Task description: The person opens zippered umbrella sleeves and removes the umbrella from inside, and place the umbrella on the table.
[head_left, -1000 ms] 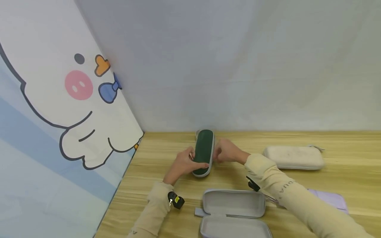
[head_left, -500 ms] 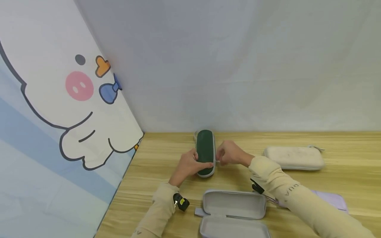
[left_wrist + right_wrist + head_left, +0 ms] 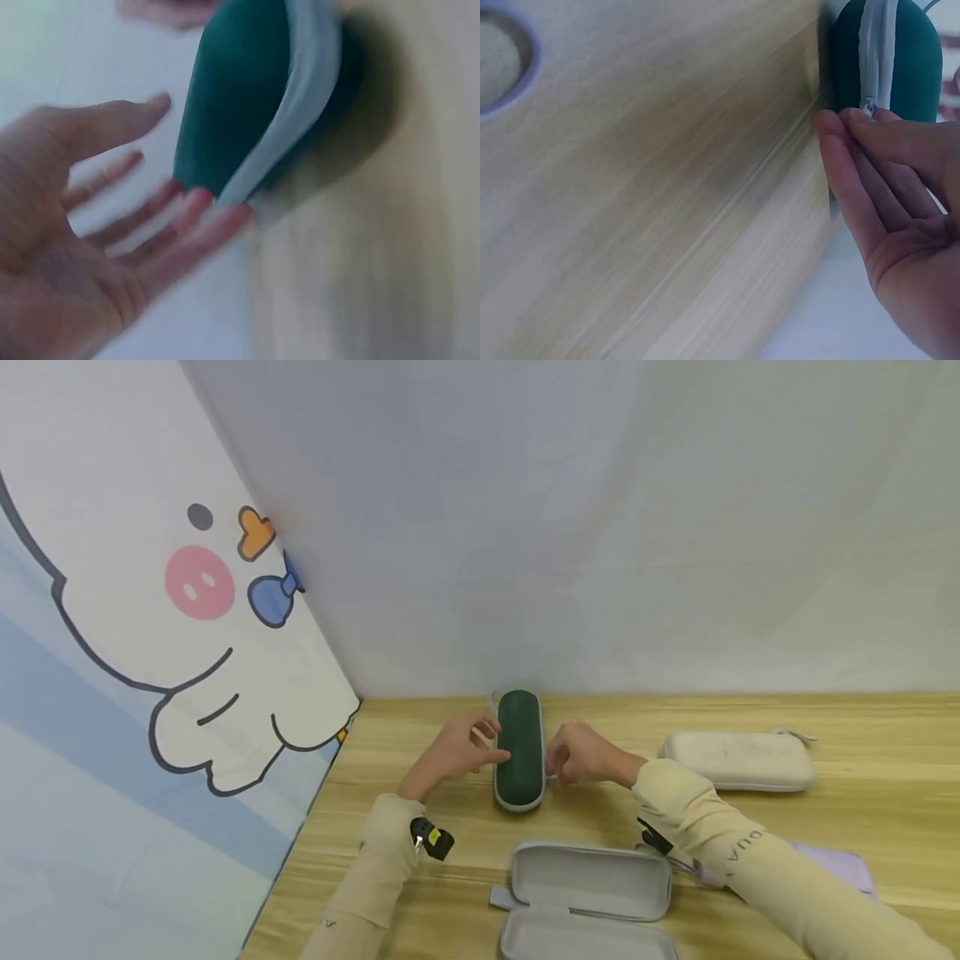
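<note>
A dark green zip case (image 3: 519,747) with a pale edge lies lengthwise near the back of the wooden table. Along its side the right wrist view shows a whitish zipper (image 3: 877,52) with a small pull (image 3: 868,106). My right hand (image 3: 585,753) pinches the pull between thumb and fingers at the case's right side. On the other side, my left hand (image 3: 457,747) has its fingers spread, the thumb over the green top. In the left wrist view the hand (image 3: 90,210) is blurred; its fingertips are at the case's end, and I cannot tell if they touch it.
A grey-lined case (image 3: 592,881) lies unzipped and spread flat in front. A cream case (image 3: 738,760) rests at the right, and a lilac case (image 3: 836,864) is partly behind my right sleeve. A pale cloth wall (image 3: 600,527) rises behind the table (image 3: 420,722).
My left hand has loosened its grip on the green case and drawn back to the left. The right hand, at the zipper pull, has shifted slightly toward me along the case's side.
</note>
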`<state>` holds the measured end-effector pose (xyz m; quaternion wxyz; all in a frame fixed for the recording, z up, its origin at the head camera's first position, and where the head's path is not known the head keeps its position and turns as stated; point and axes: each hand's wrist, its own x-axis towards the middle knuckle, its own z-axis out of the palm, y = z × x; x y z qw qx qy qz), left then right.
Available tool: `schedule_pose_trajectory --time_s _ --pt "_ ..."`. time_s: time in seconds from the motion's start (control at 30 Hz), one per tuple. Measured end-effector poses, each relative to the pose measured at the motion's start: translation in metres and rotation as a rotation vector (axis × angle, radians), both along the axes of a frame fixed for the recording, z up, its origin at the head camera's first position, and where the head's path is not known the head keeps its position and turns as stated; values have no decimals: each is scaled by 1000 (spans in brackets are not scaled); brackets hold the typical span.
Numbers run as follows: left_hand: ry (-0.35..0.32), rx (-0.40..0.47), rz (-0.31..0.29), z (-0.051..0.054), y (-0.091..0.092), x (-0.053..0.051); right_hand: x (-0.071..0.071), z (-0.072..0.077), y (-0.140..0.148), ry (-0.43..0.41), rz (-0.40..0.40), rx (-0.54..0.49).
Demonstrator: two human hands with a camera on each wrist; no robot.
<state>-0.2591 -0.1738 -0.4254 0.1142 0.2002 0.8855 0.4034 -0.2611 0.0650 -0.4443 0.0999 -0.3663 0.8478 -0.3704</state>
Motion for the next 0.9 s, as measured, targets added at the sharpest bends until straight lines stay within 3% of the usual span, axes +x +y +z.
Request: schedule_pose_trajectory --time_s 0.17,0.3,0.37,0.47,0.77,0.9 --pt "159 -97 -196 4 6 -26 0 0 6 33 5 20" --pt "206 -262 -318 0 20 -37 1 0 10 31 4 32" --pt "219 -329 -324 -2 24 -39 2 0 11 27 15 28" --pt "240 -388 -283 -3 26 -40 3 4 12 19 15 21" --pt "322 -469 -183 -2 30 -46 4 10 17 -8 -20 1" --pt "317 -475 -195 -5 28 -48 4 7 19 -8 -17 -3"
